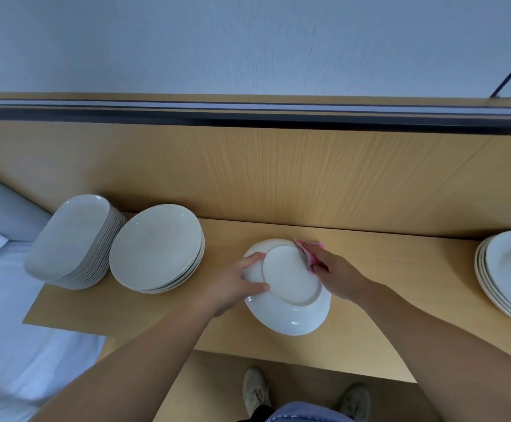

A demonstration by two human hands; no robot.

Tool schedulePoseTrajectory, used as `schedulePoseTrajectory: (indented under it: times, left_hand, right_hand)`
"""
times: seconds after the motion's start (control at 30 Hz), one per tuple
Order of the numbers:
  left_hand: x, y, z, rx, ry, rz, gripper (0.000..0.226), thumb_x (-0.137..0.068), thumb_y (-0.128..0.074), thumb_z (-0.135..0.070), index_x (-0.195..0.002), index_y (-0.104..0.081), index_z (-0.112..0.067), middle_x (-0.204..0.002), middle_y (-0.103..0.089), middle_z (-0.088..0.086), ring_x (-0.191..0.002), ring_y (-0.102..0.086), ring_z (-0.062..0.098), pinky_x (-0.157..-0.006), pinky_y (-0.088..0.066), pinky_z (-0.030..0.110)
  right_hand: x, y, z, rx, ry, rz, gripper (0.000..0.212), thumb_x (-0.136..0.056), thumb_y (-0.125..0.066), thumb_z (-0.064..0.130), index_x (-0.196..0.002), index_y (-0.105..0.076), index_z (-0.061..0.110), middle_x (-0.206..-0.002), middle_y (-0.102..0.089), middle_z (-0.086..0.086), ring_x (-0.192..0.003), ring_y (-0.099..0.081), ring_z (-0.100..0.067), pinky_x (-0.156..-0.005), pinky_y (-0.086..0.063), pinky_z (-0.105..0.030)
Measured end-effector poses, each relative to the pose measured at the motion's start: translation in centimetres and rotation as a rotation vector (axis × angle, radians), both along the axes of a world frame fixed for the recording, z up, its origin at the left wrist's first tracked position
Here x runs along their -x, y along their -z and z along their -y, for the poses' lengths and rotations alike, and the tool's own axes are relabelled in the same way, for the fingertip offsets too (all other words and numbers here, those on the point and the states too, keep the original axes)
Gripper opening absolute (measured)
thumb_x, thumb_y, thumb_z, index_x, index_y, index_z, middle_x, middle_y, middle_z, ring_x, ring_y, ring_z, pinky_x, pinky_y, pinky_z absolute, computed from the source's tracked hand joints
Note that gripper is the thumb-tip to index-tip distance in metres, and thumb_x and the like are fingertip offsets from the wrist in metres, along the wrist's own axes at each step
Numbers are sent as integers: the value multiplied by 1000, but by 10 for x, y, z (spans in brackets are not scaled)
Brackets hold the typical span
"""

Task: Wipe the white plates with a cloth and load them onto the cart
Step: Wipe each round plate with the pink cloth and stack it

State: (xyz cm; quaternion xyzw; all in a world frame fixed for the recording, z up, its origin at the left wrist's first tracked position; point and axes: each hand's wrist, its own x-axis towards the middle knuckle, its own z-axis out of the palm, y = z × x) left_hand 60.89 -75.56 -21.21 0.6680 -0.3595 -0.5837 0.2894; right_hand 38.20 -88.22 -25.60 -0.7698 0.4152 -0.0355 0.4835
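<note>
Bare arms [144, 360] reach over the wooden table [400, 263]. Left hand [239, 284] grips the white plate [290, 287], bottom side up, by its rim. Right hand [336, 275] holds a pink cloth [310, 252] against its far edge.

Counter [400, 248]: oblong-plate stack [74, 242] far left; round-plate stack [156, 248] just right of it; upturned plate [290, 284] at centre, between left hand [232, 284] and right hand [336, 275]; cloth [310, 254] at plate's far-right rim; third stack [510, 269] at right edge.
</note>
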Motion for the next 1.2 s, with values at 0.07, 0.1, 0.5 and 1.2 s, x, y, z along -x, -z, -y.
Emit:
schedulePoseTrajectory:
  times: [0.07, 0.1, 0.5, 1.2]
  left_hand:
    - [-1, 1, 4, -4, -29, 0, 70, -81, -75, -14, -139, -45, -37, -135, -49, -4, -117, -53, 18, -96, -51, 38]
    - [-2, 2, 5, 0, -29, 19, 71, -80, -76, -13, -140, -45, -37, -135, -50, -5, -116, -53, 17, -94, -52, 35]
    - [0, 16, -7, -2, -8, 129, 75, -75, -77, -28, -136, -41, -51, -138, -46, -3, -119, -49, 25, -96, -51, 48]
    - [5, 17, -8, 62, -130, 115, 69, -79, -76, -15, -139, -48, -36, -141, -48, -4, -124, -49, 19, -104, -45, 39]
  right_hand:
    - [-5, -3, 7, 23, -48, 13, 64, -94, -42, 3, -146, -36, 39, -143, -38, 25, -132, -35, 1, -110, -24, -13]
    - [-7, -3, 10, 40, -68, 7, 65, -93, -45, 4, -148, -34, 37, -143, -35, 25, -137, -30, 1, -111, -20, -11]
    - [5, 12, -17, -29, 109, 3, 67, -94, -45, 12, -150, -25, 42, -145, -38, 14, -134, -33, -5, -101, -26, -12]
    - [12, 15, -109, 153, 299, 44, 44, -101, -46, 17, -145, -42, 15, -146, -37, 1, -133, -38, -14, -113, -31, -26]
